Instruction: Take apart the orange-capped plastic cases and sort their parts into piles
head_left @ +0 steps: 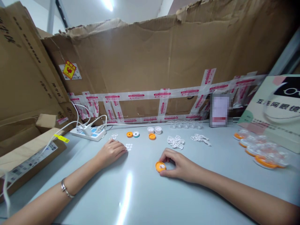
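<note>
My right hand (177, 164) grips a shallow orange round cup (157, 170) by its rim, thumb and fingers closed on it. Small white pieces (161, 166) lie inside the cup. My left hand (111, 153) rests palm down on the table, its fingers stretched to the right. Its fingertips are beside a group of small white discs (129, 146); whether they touch one I cannot tell. Another cluster of small clear-white pieces (114, 136) lies just beyond the left hand. Farther back are an orange ring-shaped part (129, 134), a white and teal one (136, 134) and another orange cup (152, 136).
White round cups (158, 130), white flower-like parts (176, 142) and thin white pieces (200, 138) lie towards the back. Clear domes with orange bases (264, 162) stand right. A power strip (89, 133), open carton (53, 156), blurred phone-like panel (219, 109) and cardboard wall (140, 62) border the table.
</note>
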`<move>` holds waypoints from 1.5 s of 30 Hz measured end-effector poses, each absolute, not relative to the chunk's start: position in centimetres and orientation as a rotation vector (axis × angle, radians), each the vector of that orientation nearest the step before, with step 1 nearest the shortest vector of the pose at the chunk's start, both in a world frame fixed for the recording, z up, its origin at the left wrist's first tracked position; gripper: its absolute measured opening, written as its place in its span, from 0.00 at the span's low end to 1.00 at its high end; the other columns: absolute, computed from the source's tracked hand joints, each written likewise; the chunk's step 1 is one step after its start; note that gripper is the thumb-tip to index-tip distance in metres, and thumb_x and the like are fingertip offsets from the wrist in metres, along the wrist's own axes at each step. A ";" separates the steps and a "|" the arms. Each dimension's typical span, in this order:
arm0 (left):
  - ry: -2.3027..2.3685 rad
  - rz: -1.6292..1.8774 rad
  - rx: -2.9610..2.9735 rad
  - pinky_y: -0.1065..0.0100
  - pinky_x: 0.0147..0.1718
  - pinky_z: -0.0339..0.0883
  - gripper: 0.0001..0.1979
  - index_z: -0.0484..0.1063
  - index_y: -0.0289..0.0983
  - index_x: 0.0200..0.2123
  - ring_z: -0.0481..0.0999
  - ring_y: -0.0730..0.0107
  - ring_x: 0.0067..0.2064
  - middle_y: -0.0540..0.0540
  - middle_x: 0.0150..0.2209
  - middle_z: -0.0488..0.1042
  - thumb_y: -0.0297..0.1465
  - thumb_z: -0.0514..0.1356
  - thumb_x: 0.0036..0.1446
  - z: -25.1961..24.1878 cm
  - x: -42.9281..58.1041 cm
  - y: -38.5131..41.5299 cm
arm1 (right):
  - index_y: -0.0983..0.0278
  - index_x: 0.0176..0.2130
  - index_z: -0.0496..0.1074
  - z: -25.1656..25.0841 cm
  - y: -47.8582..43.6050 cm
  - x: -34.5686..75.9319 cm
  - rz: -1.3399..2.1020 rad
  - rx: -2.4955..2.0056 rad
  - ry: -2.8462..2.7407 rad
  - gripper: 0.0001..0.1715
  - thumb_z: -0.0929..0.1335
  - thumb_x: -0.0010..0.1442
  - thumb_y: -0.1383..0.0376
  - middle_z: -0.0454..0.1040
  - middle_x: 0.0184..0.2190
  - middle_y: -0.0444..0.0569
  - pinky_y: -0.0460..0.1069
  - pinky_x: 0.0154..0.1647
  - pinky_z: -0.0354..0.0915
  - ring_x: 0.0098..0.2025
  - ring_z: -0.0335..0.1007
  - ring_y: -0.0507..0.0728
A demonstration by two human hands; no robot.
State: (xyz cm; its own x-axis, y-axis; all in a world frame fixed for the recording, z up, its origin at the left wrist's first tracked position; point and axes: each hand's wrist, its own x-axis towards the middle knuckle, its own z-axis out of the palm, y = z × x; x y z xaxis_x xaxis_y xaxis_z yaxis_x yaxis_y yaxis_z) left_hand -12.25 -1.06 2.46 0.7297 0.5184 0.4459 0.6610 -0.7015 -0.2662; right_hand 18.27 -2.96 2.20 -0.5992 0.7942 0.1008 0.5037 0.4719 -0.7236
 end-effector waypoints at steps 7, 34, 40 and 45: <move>-0.939 -0.450 -2.502 0.69 0.34 0.58 0.11 0.70 0.35 0.30 0.72 0.73 0.31 0.49 0.28 0.74 0.31 0.50 0.61 2.6 -12.0 -0.8 | 0.62 0.31 0.68 2.2 -3.0 18.2 0.921 -1.062 -2.293 0.10 0.70 0.46 0.63 0.67 0.32 0.45 0.49 0.37 0.61 0.35 0.63 0.54; -1.278 -0.341 -2.981 0.68 0.31 0.53 0.03 0.75 0.41 0.28 0.72 0.69 0.34 0.51 0.29 0.73 0.29 0.61 0.51 3.5 1.3 -3.5 | 0.63 0.25 0.65 1.5 -2.5 18.3 0.942 -1.040 -2.252 0.15 0.74 0.42 0.60 0.65 0.29 0.42 0.47 0.34 0.58 0.33 0.62 0.53; -1.183 -0.262 -2.911 0.65 0.30 0.51 0.05 0.74 0.39 0.25 0.71 0.70 0.31 0.51 0.26 0.72 0.29 0.59 0.51 3.8 1.7 -3.6 | 0.63 0.24 0.64 1.4 -2.5 18.1 0.918 -1.061 -2.253 0.13 0.73 0.42 0.65 0.64 0.27 0.41 0.46 0.33 0.58 0.32 0.61 0.52; -1.115 -0.228 -2.843 0.64 0.30 0.50 0.08 0.72 0.36 0.23 0.70 0.69 0.30 0.49 0.23 0.71 0.30 0.58 0.52 3.7 1.8 -3.7 | 0.63 0.23 0.63 1.3 -2.5 18.0 0.896 -1.045 -2.254 0.12 0.72 0.42 0.68 0.63 0.26 0.41 0.46 0.32 0.58 0.31 0.60 0.52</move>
State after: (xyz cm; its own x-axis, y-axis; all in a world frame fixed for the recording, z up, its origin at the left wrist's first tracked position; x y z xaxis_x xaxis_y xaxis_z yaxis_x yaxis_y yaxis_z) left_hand 1.84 -3.71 3.72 0.7242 0.6691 0.1668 0.6809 -0.7321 -0.0196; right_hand 18.05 -2.49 1.29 -0.5834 0.7969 0.1571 0.4713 0.4897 -0.7336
